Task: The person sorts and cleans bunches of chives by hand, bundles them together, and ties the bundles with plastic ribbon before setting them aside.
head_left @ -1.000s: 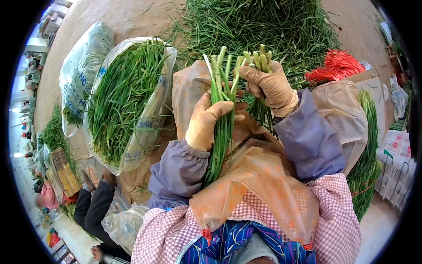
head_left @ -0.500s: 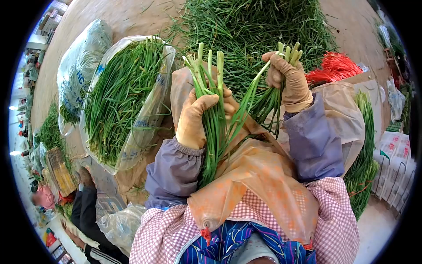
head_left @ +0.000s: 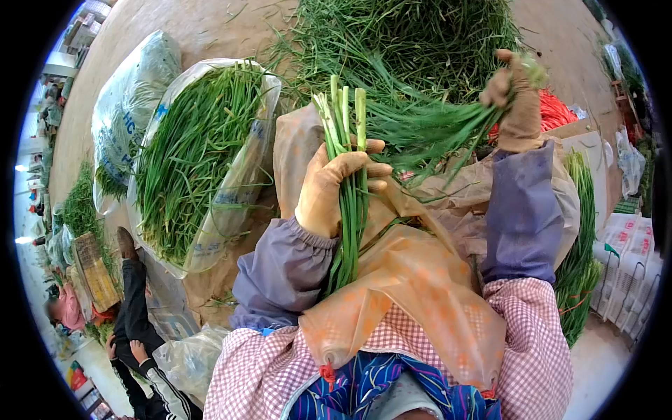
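My gloved left hand (head_left: 332,183) is closed round a small bunch of green stalks (head_left: 353,210), pale ends up, above the plastic sheet on my lap (head_left: 413,280). Farther up and to the right, my gloved right hand (head_left: 514,105) grips a second bunch of greens (head_left: 448,126) near its pale ends. The leaves of that bunch trail left, in front of the big heap of greens (head_left: 420,42). Motion blurs the right hand and the stalk ends it holds.
An open plastic bag of greens (head_left: 199,161) lies at the left beside a closed bag (head_left: 133,105). Red ties (head_left: 556,110) lie at the right, above bundled greens (head_left: 577,280). Another person's dark-clad legs (head_left: 133,301) and hands are at the lower left.
My right hand has moved up and right with its bunch, swinging the leaves out sideways. The two bunches are now apart. My left hand has shifted slightly right. The other person's legs and hands have moved.
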{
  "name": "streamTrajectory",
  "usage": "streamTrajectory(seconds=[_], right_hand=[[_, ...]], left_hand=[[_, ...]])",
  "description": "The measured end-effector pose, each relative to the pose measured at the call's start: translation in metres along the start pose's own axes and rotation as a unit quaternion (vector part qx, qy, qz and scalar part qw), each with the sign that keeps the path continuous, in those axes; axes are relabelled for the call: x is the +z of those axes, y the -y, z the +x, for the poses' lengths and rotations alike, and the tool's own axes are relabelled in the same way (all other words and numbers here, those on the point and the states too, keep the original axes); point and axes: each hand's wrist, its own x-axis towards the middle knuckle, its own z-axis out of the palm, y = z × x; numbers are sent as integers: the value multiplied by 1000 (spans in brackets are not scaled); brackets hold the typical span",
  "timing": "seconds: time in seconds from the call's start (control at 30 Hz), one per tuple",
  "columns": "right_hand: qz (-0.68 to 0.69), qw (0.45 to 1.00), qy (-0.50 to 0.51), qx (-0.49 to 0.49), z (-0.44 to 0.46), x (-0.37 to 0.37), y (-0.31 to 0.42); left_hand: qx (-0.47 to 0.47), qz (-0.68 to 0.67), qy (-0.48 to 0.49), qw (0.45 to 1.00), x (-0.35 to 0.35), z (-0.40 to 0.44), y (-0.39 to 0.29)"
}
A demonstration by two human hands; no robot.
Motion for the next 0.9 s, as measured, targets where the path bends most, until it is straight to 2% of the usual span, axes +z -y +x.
streamTrajectory(seconds=[0.03,0.07,0.1,0.13,0.17,0.23,0.3,0.33,0.4,0.47,0.57,0.6,0.63,0.77,0.8,0.9], right_hand=[[-121,993,16,12,-7,21,1],[-117,988,84,62,-17,40,-4],[-142,976,79,144,-28,64,-9],[-105,962,136,214,-38,80,-10],[-96,957,123,243,-47,93,-22],[-28,953,124,276,-56,104,-42],[8,945,128,301,-55,106,-41],[18,946,139,292,-54,105,-40],[32,947,161,276,-53,98,-35],[29,955,142,261,-51,87,-32],[41,953,150,261,-47,78,-35],[29,951,162,261,-49,81,-34],[18,949,174,261,-51,87,-34],[-62,954,99,275,-59,106,-32],[-107,948,111,279,-61,106,-29],[-114,943,140,278,-66,100,-39]], left_hand=[[-4,-5,-6,1000,2,-1,1],[-2,-2,-5,1000,5,-1,3],[1,2,-3,1000,7,-1,4],[5,6,-1,1000,9,0,5],[-22,49,-19,998,7,-1,3],[-76,132,-58,987,1,-3,-1],[-75,118,-71,988,-1,-6,-3],[-75,109,-75,988,-1,-7,-3],[-52,11,-38,998,-3,-6,-4],[-25,-77,-34,996,-6,-4,-3],[-34,9,10,999,2,-8,-6],[-41,75,31,996,-1,-6,-5],[-58,77,24,995,4,-9,-3],[-8,76,-34,996,4,-11,3],[3,77,-40,996,4,-11,2],[11,56,-37,998,0,-8,4]])
